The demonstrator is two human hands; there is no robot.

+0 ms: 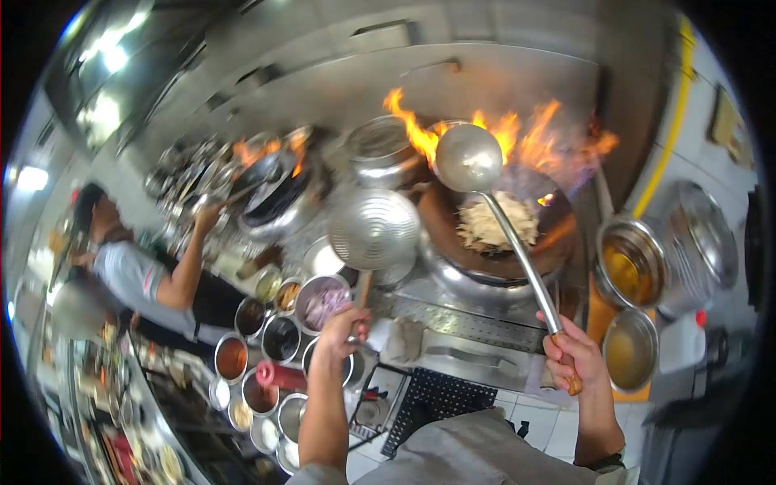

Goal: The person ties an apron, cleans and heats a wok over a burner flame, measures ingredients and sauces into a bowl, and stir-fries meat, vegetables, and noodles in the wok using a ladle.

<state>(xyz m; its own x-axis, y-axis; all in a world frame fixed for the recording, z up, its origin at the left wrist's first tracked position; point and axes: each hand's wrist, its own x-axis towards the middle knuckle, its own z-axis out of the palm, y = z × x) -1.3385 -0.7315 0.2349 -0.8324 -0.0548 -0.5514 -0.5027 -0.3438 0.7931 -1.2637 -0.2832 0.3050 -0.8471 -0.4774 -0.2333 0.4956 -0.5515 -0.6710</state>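
Observation:
My right hand (pixel 574 352) is closed round the wooden-tipped handle of a long steel ladle (pixel 469 158), whose bowl is raised over the back of a wok (pixel 440 222). Pale shredded or sliced food (pixel 497 222) lies in the wok, partly crossed by the ladle's handle. My left hand (pixel 343 330) grips the wooden handle of a round perforated strainer (pixel 374 229), held up to the left of the wok. Below the strainer, close to my left hand, stands a pot of sliced purple onion (pixel 322 302).
Tall flames (pixel 517 133) rise behind the wok. Two pots of yellowish liquid, a farther one (pixel 632 263) and a nearer one (pixel 630 350), stand at the right. Several ingredient containers (pixel 232 358) crowd the lower left. A co-worker (pixel 149 275) handles another flaming wok (pixel 267 178) at the left.

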